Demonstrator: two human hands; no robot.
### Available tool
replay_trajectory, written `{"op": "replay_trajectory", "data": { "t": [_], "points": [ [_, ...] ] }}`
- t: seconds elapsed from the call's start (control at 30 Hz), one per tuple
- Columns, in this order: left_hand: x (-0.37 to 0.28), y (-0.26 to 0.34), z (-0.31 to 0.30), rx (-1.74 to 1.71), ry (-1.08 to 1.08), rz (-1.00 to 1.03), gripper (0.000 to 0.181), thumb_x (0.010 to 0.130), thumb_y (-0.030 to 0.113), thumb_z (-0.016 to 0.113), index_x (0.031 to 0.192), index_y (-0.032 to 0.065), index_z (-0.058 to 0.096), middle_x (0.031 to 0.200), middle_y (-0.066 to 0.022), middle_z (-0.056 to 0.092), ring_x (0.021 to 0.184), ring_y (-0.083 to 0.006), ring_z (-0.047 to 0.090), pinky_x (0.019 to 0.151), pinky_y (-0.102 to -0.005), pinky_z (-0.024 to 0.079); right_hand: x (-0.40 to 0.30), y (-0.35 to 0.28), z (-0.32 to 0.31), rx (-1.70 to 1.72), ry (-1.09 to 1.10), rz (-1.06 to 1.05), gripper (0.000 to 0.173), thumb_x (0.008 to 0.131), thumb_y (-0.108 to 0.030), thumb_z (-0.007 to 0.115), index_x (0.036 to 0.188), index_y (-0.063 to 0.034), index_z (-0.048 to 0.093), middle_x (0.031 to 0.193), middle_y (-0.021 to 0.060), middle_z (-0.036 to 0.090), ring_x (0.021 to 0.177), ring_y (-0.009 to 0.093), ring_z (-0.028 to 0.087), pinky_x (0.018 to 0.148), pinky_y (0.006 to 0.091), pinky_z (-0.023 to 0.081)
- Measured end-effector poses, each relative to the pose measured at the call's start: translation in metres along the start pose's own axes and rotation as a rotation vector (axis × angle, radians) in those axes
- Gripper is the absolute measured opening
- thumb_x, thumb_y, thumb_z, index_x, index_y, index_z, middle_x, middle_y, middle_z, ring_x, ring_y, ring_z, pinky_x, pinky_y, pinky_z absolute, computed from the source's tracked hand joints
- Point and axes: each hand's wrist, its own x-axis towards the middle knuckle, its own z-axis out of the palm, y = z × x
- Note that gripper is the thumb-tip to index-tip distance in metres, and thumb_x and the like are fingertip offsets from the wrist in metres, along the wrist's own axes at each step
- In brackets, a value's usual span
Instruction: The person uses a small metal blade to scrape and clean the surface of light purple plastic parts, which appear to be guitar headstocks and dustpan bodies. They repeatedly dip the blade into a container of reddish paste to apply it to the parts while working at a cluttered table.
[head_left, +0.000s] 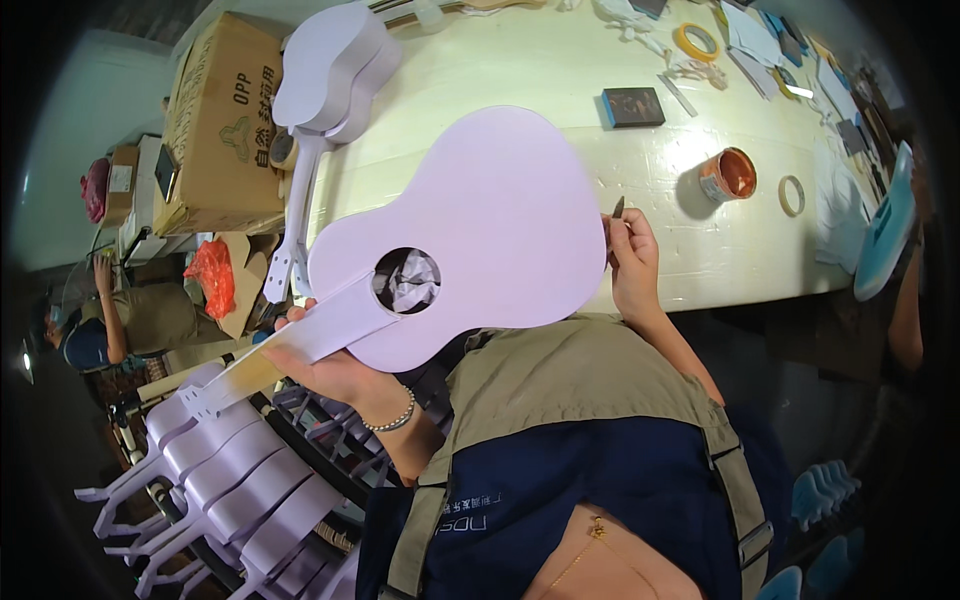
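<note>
A pale lilac ukulele or small guitar body lies face up before me, its neck pointing to the lower left. My left hand is wrapped around the neck from below. Crumpled paper fills the round soundhole. At the body's lower end, my right hand pinches a small dark pointed tool, perhaps a blade. Its tip stands up above the fingers, beside the body's edge. No strings or bridge show on the face. The neck's front has a yellowish patch toward the headstock.
More lilac instruments lean on the table at upper left and hang on a rack at lower left. An orange-stained cup, tape rolls and a dark box sit at right. A cardboard carton stands left; other people work at both sides.
</note>
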Motion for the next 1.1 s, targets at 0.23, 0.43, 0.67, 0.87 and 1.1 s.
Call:
{"op": "replay_trajectory", "data": {
  "t": [0.23,0.43,0.67,0.87,1.1],
  "points": [
    [0.008,0.004,-0.004,0.075,-0.027,-0.096,0.046,0.093,0.045,0.052,0.117,0.0063,0.042,0.110,-0.0113,0.053,0.102,-0.0273,0.054,0.093,-0.0447,0.047,-0.001,-0.003,0.001,-0.111,0.028,-0.005,0.016,0.099,-0.022,0.049,0.098,-0.0059,0.052,0.076,-0.0015,0.059,0.056,0.002,0.045,0.049,0.0185,0.033],
    [-0.008,0.010,0.018,0.029,-0.086,-0.107,0.039,0.096,0.040,0.047,0.119,0.0083,0.044,0.109,-0.0110,0.054,0.099,-0.0278,0.056,0.093,-0.0459,0.047,0.000,0.008,-0.010,-0.101,0.074,0.044,0.020,0.099,-0.024,0.050,0.101,-0.0038,0.053,0.075,-0.0005,0.059,0.049,0.004,0.044,0.043,0.0192,0.032],
    [-0.034,0.015,0.037,0.026,-0.152,-0.114,0.034,0.097,0.038,0.047,0.118,0.0116,0.047,0.103,-0.0098,0.056,0.104,-0.0251,0.052,0.098,-0.0424,0.041,0.005,0.027,-0.020,-0.007,0.172,0.065,0.018,0.099,-0.024,0.051,0.101,-0.0074,0.055,0.076,-0.0071,0.058,0.058,-0.002,0.044,0.050,0.0147,0.030],
    [-0.038,0.011,0.023,-0.090,-0.406,-0.064,0.026,0.098,0.036,0.042,0.113,0.0157,0.048,0.097,-0.0075,0.055,0.101,-0.0240,0.052,0.096,-0.0406,0.040,0.006,0.029,-0.028,0.077,0.184,0.101,0.017,0.099,-0.024,0.051,0.099,-0.0075,0.055,0.073,-0.0064,0.056,0.055,-0.001,0.042,0.049,0.0159,0.030],
    [-0.042,0.011,0.028,-0.111,-0.536,0.000,0.026,0.097,0.035,0.042,0.112,0.0148,0.047,0.096,-0.0087,0.055,0.099,-0.0251,0.054,0.095,-0.0412,0.040,0.007,0.032,-0.029,0.108,0.195,0.132,0.017,0.099,-0.023,0.050,0.100,-0.0068,0.055,0.079,-0.0040,0.058,0.060,0.002,0.047,0.053,0.0177,0.035]
  ]
}}
